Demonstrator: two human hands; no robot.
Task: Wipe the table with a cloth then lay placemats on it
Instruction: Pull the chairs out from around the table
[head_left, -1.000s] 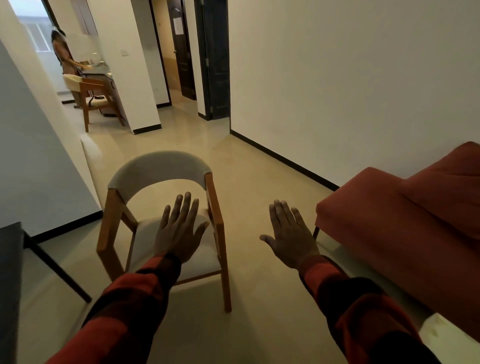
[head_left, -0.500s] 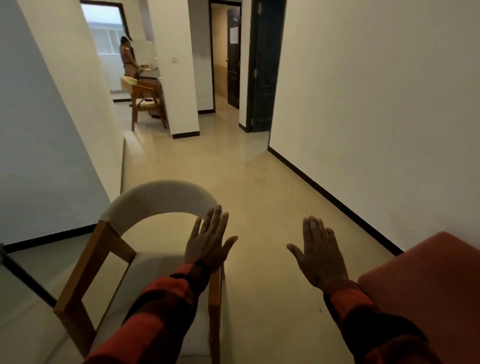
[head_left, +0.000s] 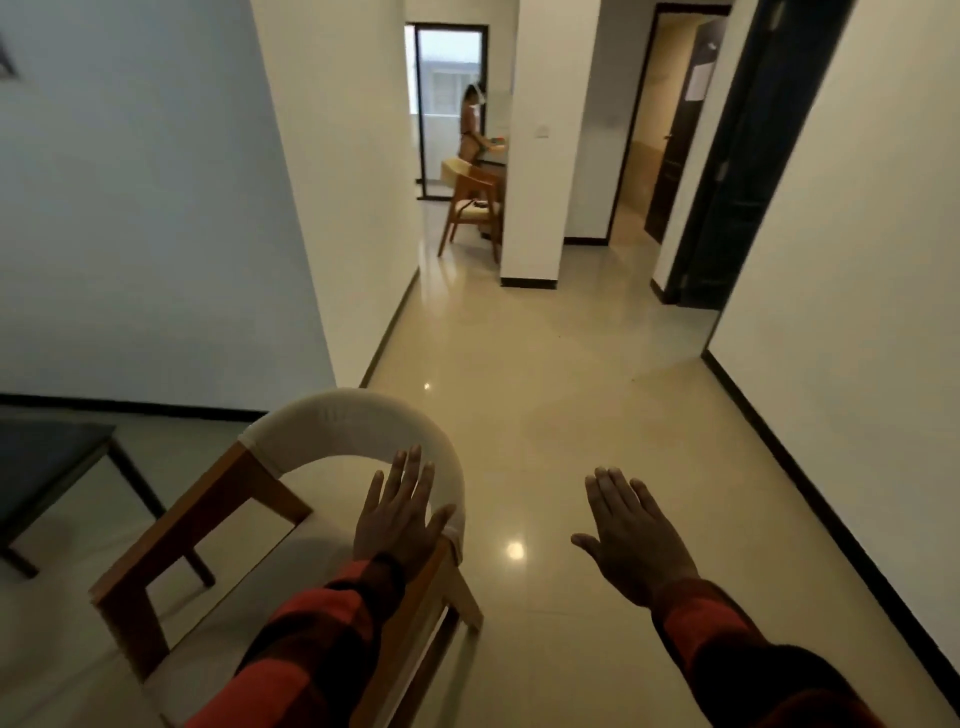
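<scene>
Both hands are reaching forward, palms down, with straight, slightly spread fingers and nothing held in either one. The left hand (head_left: 401, 512) is hovering over the curved cream-upholstered backrest of a wooden-framed chair (head_left: 332, 436); whether it is touching the backrest cannot be told from this angle. The right hand (head_left: 631, 538) is hanging well apart from it, over the glossy beige tiled floor (head_left: 571, 395). Both arms are wearing red and black checked sleeves (head_left: 311, 639). The dark flat-topped counter with thin dark legs (head_left: 47, 457) is standing at the lower left edge, just beside the chair, and only a corner of it is showing. No cloth and no placemats are showing anywhere in the view. White walls with black skirting are lining a hallway ahead. On the right, a dark brown door (head_left: 685, 130) is carrying a white sheet of paper (head_left: 698, 82) whose writing is too small to read. A white wall switch (head_left: 542, 130) is sitting on the white pillar in the middle. Farther down, a second wooden chair with a cream seat (head_left: 470, 208) is standing beside that pillar, and another person (head_left: 471, 124) is standing behind it, in front of a bright window, blurred by distance.
</scene>
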